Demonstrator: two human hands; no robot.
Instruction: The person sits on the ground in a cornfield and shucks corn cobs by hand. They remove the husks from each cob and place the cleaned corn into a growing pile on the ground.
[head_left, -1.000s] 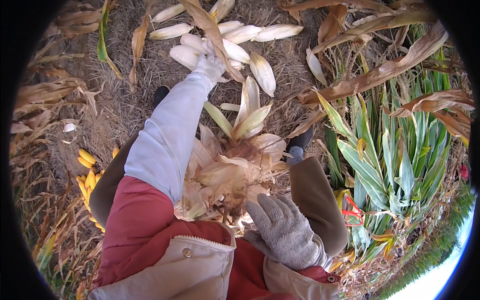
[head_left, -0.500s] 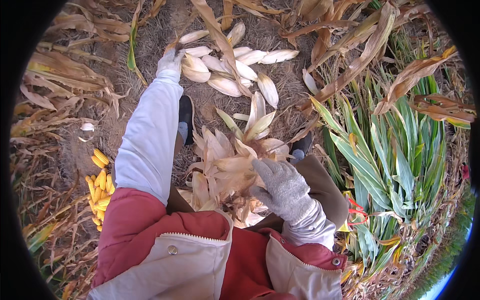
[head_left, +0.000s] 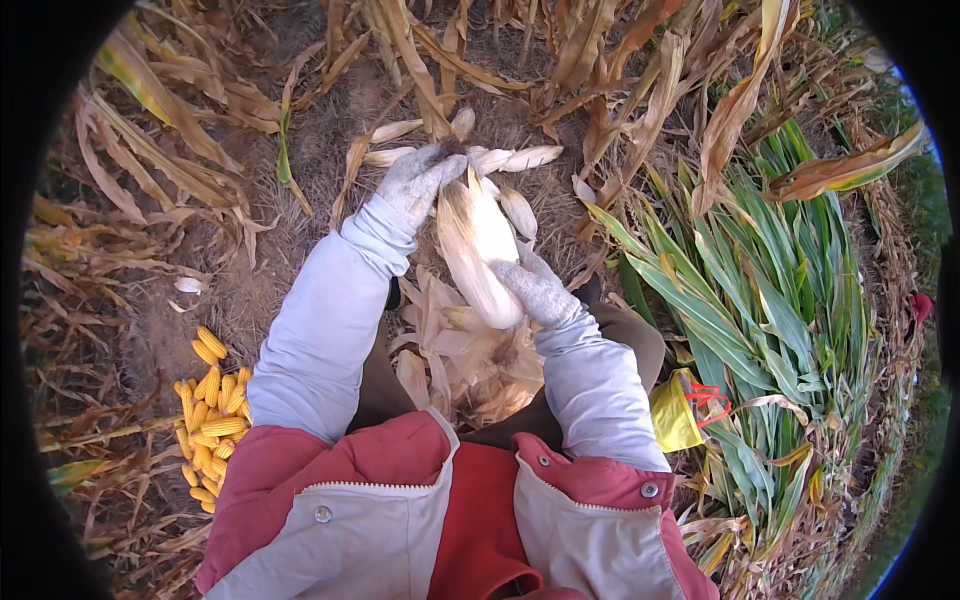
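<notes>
Between my hands, raised above the ground, is an ear of corn (head_left: 475, 255) in its pale husk, tilted with the brown silk end away from me. My left hand (head_left: 416, 184), in a grey-white glove, is closed at that silk end, where the husk is parted and a bit of yellow shows. Gloved as well, my right hand (head_left: 537, 287) grips the thicker near end from the right side. Beyond the ear, other husked-in ears (head_left: 530, 158) lie on the soil, partly hidden by my hands. Below it is a heap of loose husks (head_left: 435, 315).
Bare yellow cobs (head_left: 212, 425) are piled at the left. Cut green stalks (head_left: 770, 300) lie along the right, with a yellow bag (head_left: 677, 412) with red handles beside my leg. Dry corn leaves (head_left: 590, 60) hang across the far side.
My left hand has come back from the far ears, bringing one nearer. My right hand has moved from above the husk heap onto its near end. The view has shifted slightly.
</notes>
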